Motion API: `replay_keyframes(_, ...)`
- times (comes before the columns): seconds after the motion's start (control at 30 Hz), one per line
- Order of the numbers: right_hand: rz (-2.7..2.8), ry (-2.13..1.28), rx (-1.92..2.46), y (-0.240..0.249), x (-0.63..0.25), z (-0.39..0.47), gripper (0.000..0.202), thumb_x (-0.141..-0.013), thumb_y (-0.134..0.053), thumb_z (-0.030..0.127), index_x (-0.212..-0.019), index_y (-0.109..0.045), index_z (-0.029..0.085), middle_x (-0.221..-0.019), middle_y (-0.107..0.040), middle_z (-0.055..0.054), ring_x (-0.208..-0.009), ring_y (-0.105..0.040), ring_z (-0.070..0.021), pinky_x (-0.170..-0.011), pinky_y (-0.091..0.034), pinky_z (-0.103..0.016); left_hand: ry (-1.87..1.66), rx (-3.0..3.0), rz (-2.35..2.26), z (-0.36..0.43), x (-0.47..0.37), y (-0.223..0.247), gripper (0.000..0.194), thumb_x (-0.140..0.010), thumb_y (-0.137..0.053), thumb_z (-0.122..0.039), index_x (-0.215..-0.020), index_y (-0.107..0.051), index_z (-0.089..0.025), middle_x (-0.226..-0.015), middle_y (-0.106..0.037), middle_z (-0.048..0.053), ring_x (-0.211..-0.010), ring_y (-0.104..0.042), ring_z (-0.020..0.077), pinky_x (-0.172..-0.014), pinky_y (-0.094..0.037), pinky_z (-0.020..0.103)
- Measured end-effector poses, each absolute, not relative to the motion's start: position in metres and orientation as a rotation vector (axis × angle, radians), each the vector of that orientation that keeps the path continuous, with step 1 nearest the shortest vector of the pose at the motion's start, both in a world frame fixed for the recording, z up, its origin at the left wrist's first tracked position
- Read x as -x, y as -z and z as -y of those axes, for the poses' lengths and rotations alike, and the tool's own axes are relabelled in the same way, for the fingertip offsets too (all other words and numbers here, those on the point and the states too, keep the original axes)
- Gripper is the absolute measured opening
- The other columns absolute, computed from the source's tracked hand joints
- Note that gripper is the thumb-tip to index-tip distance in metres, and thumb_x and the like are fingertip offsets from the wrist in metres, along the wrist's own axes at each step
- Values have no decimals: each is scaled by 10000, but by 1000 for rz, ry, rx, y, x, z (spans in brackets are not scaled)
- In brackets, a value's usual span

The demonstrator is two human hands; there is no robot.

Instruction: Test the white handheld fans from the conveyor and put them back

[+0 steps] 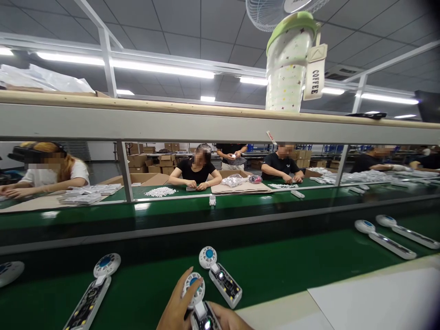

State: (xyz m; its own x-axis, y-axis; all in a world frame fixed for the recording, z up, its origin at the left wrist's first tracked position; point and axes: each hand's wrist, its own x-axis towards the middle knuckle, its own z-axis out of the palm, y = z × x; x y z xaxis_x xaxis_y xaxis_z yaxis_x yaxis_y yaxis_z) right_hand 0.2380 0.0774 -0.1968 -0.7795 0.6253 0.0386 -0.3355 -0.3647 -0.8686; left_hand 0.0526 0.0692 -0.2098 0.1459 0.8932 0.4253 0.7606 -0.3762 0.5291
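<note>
My left hand [177, 305] has its fingers around the round head of a white handheld device [205, 316] low in the middle. The device has a blue-centred round head and an open body showing a circuit board with a lit spot. My right hand [229, 317] holds the body from the right, its fingers partly hidden behind it. Just beyond lies a similar device [225, 284] on the green surface, also open with a lit spot. To the left lies another open device [90, 295].
Two devices [385, 238] lie at the right, near a white sheet [378, 298]. Part of another [11, 272] shows at the left edge. A shelf [206, 123] crosses above, bearing a cup [287, 68]. Several people work beyond, beside white parts [160, 192].
</note>
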Motion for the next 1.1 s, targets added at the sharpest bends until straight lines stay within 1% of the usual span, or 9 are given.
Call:
replay_keyframes(0.17,1297,-2148,356,202,-237,-79,760,-483,-846,350,-1171,-572,180,-1038,-634,-82,-1076,-561,-276,-938,-337,-368,-1030,-2284,-1619,-70,-50,213,561,-799,-420,-58,-1285,-468,-333,-1422,-369,62,-1229,-455,254,-926,-479,327)
replay_keyframes(0.27,1304,-2134,336,206,-236,-80,748,-508,-839,348,-1182,-561,180,-1096,-622,-98,-1115,-544,-293,-962,-321,-397,-1056,-2298,-1614,-72,-49,215,540,-806,-408,-65,-1272,-485,-326,-1408,-386,71,-1220,-464,258,-929,-476,339)
replay_keyframes(0.33,1309,-2128,334,209,-235,-81,745,-508,-840,340,-1181,-562,184,-1133,-612,-98,-1151,-519,-293,-980,-306,-401,-1077,-2287,-1607,-74,-48,218,521,-811,-413,-80,-1263,-495,-324,-1403,-394,69,-1213,-471,263,-926,-479,345)
replay_keyframes(0.4,1309,-2132,333,211,-235,-83,735,-505,-843,331,-1171,-568,187,-1128,-617,-92,-1158,-516,-285,-993,-295,-398,-1081,-2269,-1596,-75,-48,221,510,-820,-421,-98,-1271,-485,-327,-1412,-383,62,-1226,-456,262,-942,-468,352)
replay_keyframes(0.57,1301,-2144,359,210,-236,-82,778,-468,-856,360,-1171,-566,194,-1071,-638,-79,-1082,-568,-268,-981,-309,-398,-1070,-2225,-1575,-77,-46,227,511,-823,-456,-138,-1297,-452,-330,-1444,-334,44,-1254,-419,269,-974,-438,371)
replay_keyframes(0.73,1317,-2131,358,200,-238,-79,818,-456,-851,421,-1183,-560,186,-1114,-625,-98,-1158,-515,-302,-1011,-277,-433,-1116,-2230,-1582,-76,-45,230,493,-807,-482,-150,-1268,-492,-323,-1425,-373,33,-1236,-442,279,-956,-454,369)
replay_keyframes(0.93,1317,-2150,415,192,-238,-75,854,-449,-857,396,-1216,-538,198,-1119,-627,-89,-1184,-492,-309,-1019,-276,-436,-1090,-2276,-1608,-76,-45,229,498,-811,-406,-84,-1243,-513,-307,-1419,-369,57,-1240,-439,263,-969,-442,365)
replay_keyframes(1.1,1353,-2122,409,188,-239,-75,839,-470,-847,399,-1224,-534,201,-1120,-627,-89,-1183,-491,-315,-1015,-276,-441,-1067,-2312,-1584,-78,-45,231,535,-819,-359,-58,-1271,-472,-322,-1442,-316,60,-1276,-388,263,-982,-429,380)
